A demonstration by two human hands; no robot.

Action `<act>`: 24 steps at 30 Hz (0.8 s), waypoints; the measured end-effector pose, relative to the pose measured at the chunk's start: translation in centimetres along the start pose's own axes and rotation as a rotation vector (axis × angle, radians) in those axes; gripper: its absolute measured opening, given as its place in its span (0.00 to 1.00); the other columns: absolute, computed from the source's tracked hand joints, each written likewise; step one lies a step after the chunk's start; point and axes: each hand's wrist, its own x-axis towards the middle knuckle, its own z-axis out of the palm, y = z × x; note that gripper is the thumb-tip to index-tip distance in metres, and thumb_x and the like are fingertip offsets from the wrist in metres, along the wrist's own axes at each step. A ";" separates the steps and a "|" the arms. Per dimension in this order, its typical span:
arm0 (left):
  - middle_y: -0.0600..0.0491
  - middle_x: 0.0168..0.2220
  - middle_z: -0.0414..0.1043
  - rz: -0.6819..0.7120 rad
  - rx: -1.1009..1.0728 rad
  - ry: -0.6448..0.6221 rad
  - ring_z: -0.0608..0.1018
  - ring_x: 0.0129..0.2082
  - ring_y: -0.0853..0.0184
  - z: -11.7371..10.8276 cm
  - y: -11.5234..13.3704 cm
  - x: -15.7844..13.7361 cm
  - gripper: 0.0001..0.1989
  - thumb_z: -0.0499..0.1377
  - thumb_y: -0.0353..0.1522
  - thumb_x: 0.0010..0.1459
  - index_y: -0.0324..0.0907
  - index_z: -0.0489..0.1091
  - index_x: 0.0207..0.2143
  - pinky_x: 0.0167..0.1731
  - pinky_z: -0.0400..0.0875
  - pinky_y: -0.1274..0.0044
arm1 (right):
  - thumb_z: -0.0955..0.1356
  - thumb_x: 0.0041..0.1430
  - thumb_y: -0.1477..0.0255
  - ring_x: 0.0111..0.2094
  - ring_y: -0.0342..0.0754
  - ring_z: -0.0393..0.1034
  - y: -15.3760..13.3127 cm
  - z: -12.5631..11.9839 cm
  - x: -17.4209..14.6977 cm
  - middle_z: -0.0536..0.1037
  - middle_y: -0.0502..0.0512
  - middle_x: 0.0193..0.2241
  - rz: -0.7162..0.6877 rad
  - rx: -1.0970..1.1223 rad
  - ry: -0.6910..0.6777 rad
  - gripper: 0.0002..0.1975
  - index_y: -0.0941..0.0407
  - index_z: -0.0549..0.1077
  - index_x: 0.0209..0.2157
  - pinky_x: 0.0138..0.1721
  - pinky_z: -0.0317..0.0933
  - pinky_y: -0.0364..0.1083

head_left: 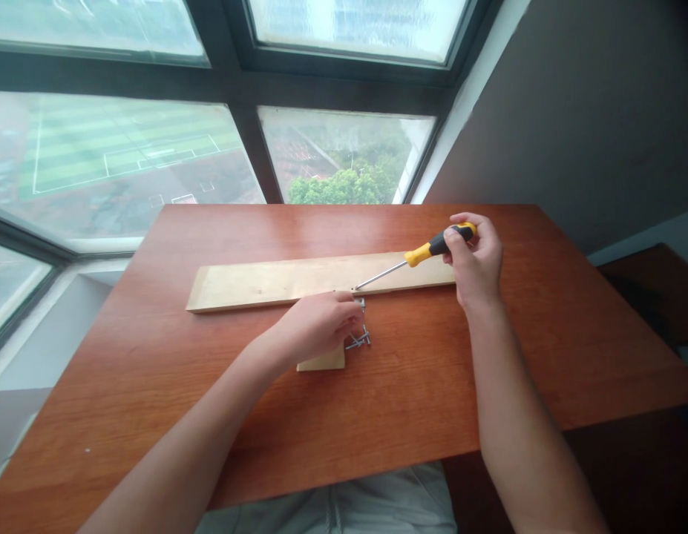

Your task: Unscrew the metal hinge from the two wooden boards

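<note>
A wide window point(154, 148) of dark-framed panes fills the far side of the view, with a green sports field and treetops seen far below through the glass, and a dark wall point(588, 111) rises to the right. Under it stands a reddish-brown wooden table point(154, 386) that takes up most of the lower half. A long pale wooden plank point(254, 285) lies flat across the table's middle, running left to right, parallel to the far edge. The right hand point(476, 263) is closed around the black and yellow handle of a screwdriver point(427, 251), whose thin metal shaft slants down and leftward so that its tip meets the plank's near edge, close to the left hand. The left hand point(318, 325) lies curled, palm down, over a small pale wooden block point(321, 362) that sits on the table just in front of the plank; its fingertips reach the plank's near edge by the screwdriver tip, though I cannot tell whether they pinch anything there. A few loose metal screws point(359, 340) lie on the table just to the right of the block, touching each other.
</note>
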 end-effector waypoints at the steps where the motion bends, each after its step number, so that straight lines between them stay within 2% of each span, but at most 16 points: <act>1: 0.51 0.35 0.74 -0.006 0.014 0.013 0.76 0.31 0.68 0.0 -0.1 0.0 0.08 0.55 0.26 0.58 0.43 0.73 0.34 0.29 0.66 0.79 | 0.70 0.51 0.68 0.24 0.39 0.63 0.0 0.0 0.0 0.69 0.48 0.30 0.009 0.009 -0.001 0.11 0.53 0.73 0.38 0.19 0.59 0.38; 6: 0.51 0.38 0.74 -0.015 0.057 0.100 0.76 0.31 0.69 -0.5 -1.0 -0.3 0.09 0.54 0.28 0.60 0.43 0.74 0.39 0.30 0.66 0.78 | 0.70 0.50 0.67 0.20 0.37 0.60 0.3 0.1 0.3 0.67 0.45 0.27 0.105 0.104 0.000 0.12 0.53 0.71 0.38 0.17 0.56 0.37; 10: 0.51 0.37 0.73 -0.076 0.063 0.141 0.75 0.31 0.69 -1.6 -1.6 -0.5 0.08 0.54 0.29 0.61 0.43 0.73 0.38 0.29 0.66 0.78 | 0.70 0.50 0.63 0.16 0.35 0.56 0.8 0.1 0.6 0.65 0.42 0.22 0.246 0.236 -0.011 0.13 0.54 0.65 0.32 0.14 0.50 0.37; 14: 0.50 0.39 0.73 -0.108 0.095 0.110 0.76 0.33 0.67 -2.2 -1.2 -0.7 0.08 0.54 0.29 0.62 0.43 0.72 0.39 0.32 0.68 0.77 | 0.72 0.49 0.60 0.18 0.37 0.61 1.0 0.2 0.4 0.69 0.46 0.23 0.441 0.358 -0.126 0.16 0.54 0.64 0.29 0.14 0.56 0.37; 16: 0.49 0.42 0.73 -0.090 0.118 0.104 0.76 0.38 0.65 -1.8 -0.6 -1.0 0.09 0.53 0.29 0.62 0.43 0.71 0.42 0.35 0.69 0.75 | 0.72 0.49 0.59 0.19 0.38 0.63 1.1 0.5 0.1 0.72 0.49 0.23 0.539 0.403 -0.223 0.16 0.55 0.67 0.31 0.15 0.59 0.38; 19: 0.46 0.49 0.72 -0.055 0.158 0.129 0.75 0.47 0.59 -0.4 0.7 -1.7 0.12 0.54 0.28 0.62 0.42 0.70 0.46 0.45 0.70 0.69 | 0.71 0.51 0.61 0.19 0.38 0.63 1.0 1.2 -0.6 0.72 0.50 0.23 0.633 0.456 -0.380 0.14 0.57 0.70 0.32 0.15 0.58 0.37; 24: 0.49 0.60 0.67 0.028 0.206 0.108 0.67 0.60 0.57 2.5 2.9 -2.9 0.17 0.51 0.24 0.62 0.45 0.68 0.51 0.56 0.62 0.62 | 0.72 0.52 0.58 0.19 0.36 0.60 0.1 2.3 -1.7 0.74 0.51 0.25 0.610 0.511 -0.526 0.17 0.58 0.73 0.36 0.16 0.54 0.36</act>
